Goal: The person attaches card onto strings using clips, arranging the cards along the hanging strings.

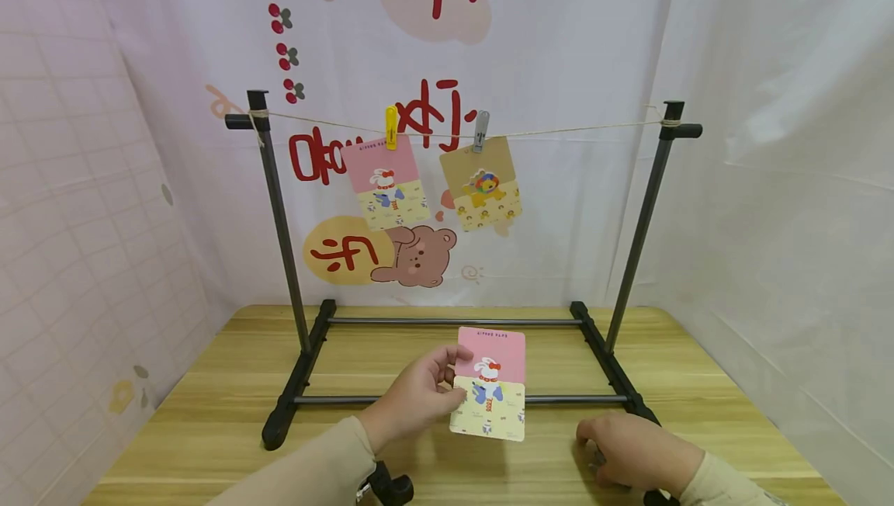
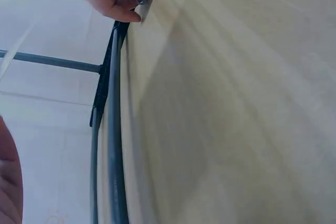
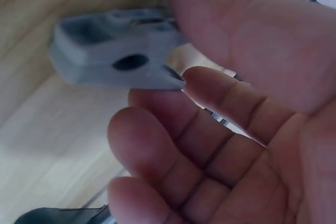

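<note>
My left hand [image 1: 422, 389] pinches the left edge of a pink and yellow card [image 1: 506, 362] with a white rabbit on it, held up over the table. To the right, my right hand [image 1: 628, 450] is low at the tabletop, holding a grey clothespin [image 3: 113, 51] between thumb and fingers. Above, a string [image 1: 580, 129] carries two cards: a pink and yellow rabbit card [image 1: 384, 172] under a yellow clothespin [image 1: 392, 127], and a tan lion card [image 1: 482, 164] under a grey clothespin [image 1: 481, 130]. Both hang tilted.
The string is tied between two dark upright posts [image 1: 282, 234] on a black-footed rack [image 1: 300, 397]. Low crossbars [image 1: 454, 321] join its feet on the wooden table [image 1: 195, 428]. A white printed cloth [image 1: 559, 219] hangs behind, and a pale grid-patterned cloth [image 1: 77, 180] stands at left.
</note>
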Motion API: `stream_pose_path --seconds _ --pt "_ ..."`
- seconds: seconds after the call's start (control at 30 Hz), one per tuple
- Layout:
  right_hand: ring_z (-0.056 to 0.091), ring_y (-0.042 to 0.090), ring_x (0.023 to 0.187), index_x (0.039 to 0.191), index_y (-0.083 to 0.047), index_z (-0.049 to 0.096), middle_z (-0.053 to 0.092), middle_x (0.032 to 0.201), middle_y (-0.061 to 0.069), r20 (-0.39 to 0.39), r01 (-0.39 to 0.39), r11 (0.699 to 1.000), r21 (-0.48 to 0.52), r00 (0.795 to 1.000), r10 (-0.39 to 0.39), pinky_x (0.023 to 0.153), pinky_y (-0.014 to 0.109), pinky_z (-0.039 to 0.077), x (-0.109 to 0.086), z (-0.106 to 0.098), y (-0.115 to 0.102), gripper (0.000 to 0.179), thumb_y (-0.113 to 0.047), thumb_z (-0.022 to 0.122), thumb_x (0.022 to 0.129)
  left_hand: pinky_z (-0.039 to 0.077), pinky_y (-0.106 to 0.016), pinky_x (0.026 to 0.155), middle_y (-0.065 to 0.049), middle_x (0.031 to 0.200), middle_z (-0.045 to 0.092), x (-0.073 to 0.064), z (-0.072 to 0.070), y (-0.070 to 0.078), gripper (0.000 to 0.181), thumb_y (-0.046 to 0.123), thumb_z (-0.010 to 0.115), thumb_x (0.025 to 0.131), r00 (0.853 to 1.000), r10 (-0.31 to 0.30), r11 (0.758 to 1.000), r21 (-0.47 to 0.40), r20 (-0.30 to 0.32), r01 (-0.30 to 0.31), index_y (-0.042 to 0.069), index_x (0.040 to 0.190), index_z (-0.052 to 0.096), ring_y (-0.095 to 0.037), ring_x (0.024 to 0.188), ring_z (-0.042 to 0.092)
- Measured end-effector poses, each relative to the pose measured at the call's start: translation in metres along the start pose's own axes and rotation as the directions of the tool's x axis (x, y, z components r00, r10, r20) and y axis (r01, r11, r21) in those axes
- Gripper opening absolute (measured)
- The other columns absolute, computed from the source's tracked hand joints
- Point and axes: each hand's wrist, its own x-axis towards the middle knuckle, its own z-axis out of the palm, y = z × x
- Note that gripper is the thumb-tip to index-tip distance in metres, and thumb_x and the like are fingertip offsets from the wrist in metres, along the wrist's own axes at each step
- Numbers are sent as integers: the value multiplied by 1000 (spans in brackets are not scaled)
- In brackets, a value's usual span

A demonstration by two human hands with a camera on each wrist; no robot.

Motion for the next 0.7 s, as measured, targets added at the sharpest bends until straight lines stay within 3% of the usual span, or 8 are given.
stream_pose_path --seconds 0.2,0.4,0.57,0.7 --pt "47 0 70 105 -15 72 62 84 -14 -29 41 999 15 999 -40 64 26 45 0 -2 0 34 -14 90 76 54 -20 73 -13 124 62 10 -6 5 40 7 77 95 992 30 997 72 -122 -22 10 131 61 -16 93 63" --pt "44 -1 66 106 -15 73 53 75 -16 -64 98 994 44 993 -95 61 23 41 1 -8 -3 28 -17 87 82 51 -19 71 -9 115 64 20 -12 11 35 13 81 94 977 71 990 138 -200 -43 18 125 66 -18 88 59" --pt "47 -3 70 105 -14 74 57 80 -18 -110 111 993 42 988 -106 63 24 44 5 -17 -7 23 -21 86 87 48 -20 69 -8 106 63 30 -18 16 34 12 82 92 967 105 985 156 -231 -69 19 123 68 -18 84 57" --pt "50 -5 74 100 -15 73 59 83 -19 -188 157 987 30 971 -148 63 23 46 8 -24 -11 20 -21 87 87 48 -20 68 -8 105 65 37 -21 19 35 11 82 92 964 109 987 145 -243 -75 18 123 68 -18 83 57"
